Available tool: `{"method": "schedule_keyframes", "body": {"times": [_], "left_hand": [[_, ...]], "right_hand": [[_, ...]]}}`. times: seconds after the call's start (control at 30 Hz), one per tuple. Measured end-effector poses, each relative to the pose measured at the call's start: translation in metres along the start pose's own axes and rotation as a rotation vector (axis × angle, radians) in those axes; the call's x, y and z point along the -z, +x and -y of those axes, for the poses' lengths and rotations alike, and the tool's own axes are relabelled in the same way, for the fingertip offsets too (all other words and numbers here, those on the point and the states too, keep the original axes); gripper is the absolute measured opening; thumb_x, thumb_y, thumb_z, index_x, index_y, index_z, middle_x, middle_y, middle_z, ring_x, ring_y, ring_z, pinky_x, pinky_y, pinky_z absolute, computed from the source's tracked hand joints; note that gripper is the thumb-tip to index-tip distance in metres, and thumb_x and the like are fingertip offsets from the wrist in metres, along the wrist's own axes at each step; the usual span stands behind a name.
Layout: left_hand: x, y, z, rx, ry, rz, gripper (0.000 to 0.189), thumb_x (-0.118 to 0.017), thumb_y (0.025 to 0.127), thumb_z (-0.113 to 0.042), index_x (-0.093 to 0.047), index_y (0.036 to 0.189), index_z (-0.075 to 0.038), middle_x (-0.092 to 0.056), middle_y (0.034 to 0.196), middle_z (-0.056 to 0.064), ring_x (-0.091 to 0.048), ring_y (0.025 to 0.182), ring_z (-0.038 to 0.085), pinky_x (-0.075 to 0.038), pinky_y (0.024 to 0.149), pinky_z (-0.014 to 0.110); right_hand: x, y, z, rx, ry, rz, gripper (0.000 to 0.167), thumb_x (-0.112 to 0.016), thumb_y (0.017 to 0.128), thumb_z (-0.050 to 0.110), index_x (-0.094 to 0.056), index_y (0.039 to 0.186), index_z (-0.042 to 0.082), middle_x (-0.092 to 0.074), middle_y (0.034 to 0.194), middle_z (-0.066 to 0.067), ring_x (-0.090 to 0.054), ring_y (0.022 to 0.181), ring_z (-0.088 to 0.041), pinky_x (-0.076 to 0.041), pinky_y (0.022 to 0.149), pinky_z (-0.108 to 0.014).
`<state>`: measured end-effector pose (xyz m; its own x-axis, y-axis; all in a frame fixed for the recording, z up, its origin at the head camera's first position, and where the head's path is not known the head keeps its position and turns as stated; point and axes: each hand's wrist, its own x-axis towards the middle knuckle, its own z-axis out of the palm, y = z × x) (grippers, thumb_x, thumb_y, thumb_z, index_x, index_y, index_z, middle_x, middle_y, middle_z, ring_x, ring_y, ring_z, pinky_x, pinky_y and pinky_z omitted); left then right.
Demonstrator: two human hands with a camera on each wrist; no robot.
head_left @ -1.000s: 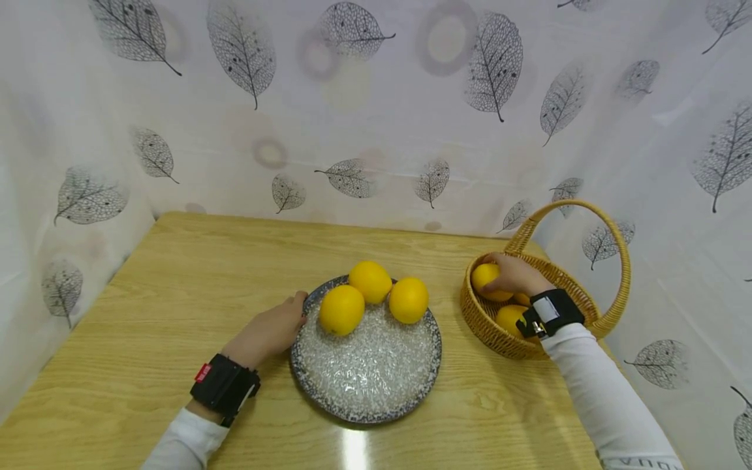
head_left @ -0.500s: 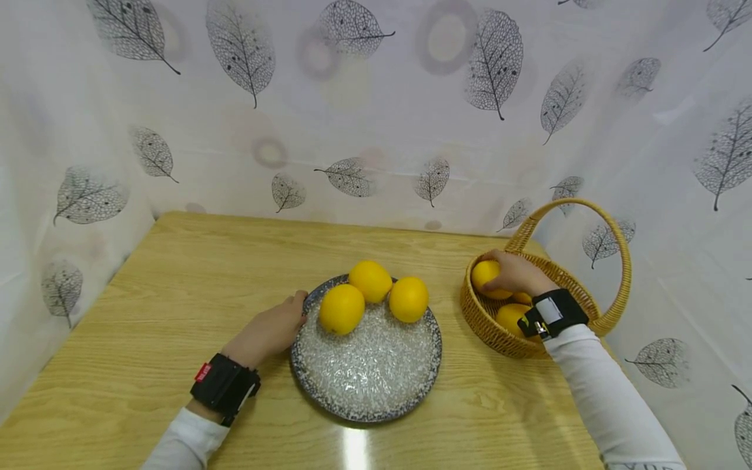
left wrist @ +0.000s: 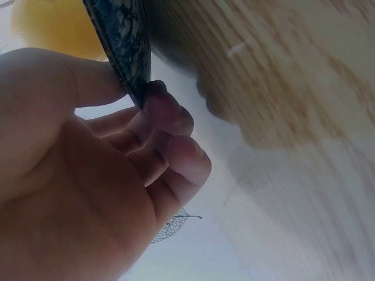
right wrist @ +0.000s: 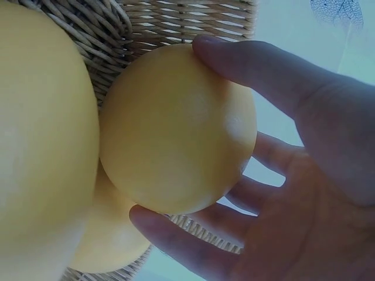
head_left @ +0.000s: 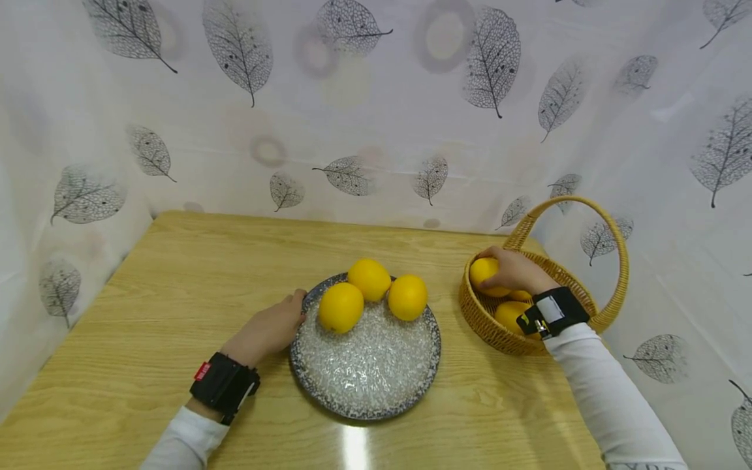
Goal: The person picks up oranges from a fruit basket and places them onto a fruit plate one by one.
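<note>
We see a wooden table [head_left: 194,274] bearing a speckled grey plate [head_left: 367,372] and, close to the far right corner, a wicker basket [head_left: 490,329] with an arched handle [head_left: 619,261]. The plate lies between the left and right edges, nearer the right one and well apart from the far edge. We note that the left hand [head_left: 271,331] grips its left rim, the thumb [left wrist: 96,82] on the upper face and fingers at the edge and below. Three yellow fruits [head_left: 341,307] sit close together on the plate's far half, toward the table's far edge. In the basket, we find the right hand [head_left: 517,272] curled round a single yellow fruit [right wrist: 176,129], thumb and fingers on opposite sides; this fruit lies inside the basket's left wall. Beside it we make out two other fruits [head_left: 510,316], one partly hidden. Both wrists carry black straps [head_left: 223,386] above white sleeves [head_left: 611,398]. Behind the table's far edge, we observe a pale curtain [head_left: 376,117] printed with skeleton leaves
</note>
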<state>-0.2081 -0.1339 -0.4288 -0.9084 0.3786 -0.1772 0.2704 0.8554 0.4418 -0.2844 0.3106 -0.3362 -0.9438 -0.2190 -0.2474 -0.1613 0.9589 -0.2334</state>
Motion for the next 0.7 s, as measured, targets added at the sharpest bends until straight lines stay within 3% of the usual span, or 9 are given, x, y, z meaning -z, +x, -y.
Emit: {"method": "schedule_keyframes", "body": {"times": [0.3,0.7], "left_hand": [[-0.002,0.001,0.003,0.003,-0.001,-0.001,0.050,-0.042,0.108,-0.013,-0.030,0.150,0.013,-0.043,0.151,0.036,-0.048,0.140,0.047,-0.044,0.114,0.059],[-0.003,0.001,0.003,0.018,-0.016,0.013,0.050,-0.041,0.109,-0.013,-0.029,0.151,0.012,-0.042,0.152,0.037,-0.045,0.142,0.048,-0.042,0.115,0.060]], "right_hand": [[0.007,-0.003,0.003,-0.018,-0.001,-0.012,0.069,-0.075,0.089,0.027,-0.046,0.144,-0.004,-0.056,0.140,-0.033,-0.057,0.123,-0.048,-0.049,0.100,-0.061],[0.010,-0.008,0.012,-0.033,0.000,-0.034,0.071,-0.076,0.089,0.030,-0.045,0.144,-0.003,-0.057,0.138,-0.032,-0.059,0.117,-0.044,-0.051,0.093,-0.057]]}}
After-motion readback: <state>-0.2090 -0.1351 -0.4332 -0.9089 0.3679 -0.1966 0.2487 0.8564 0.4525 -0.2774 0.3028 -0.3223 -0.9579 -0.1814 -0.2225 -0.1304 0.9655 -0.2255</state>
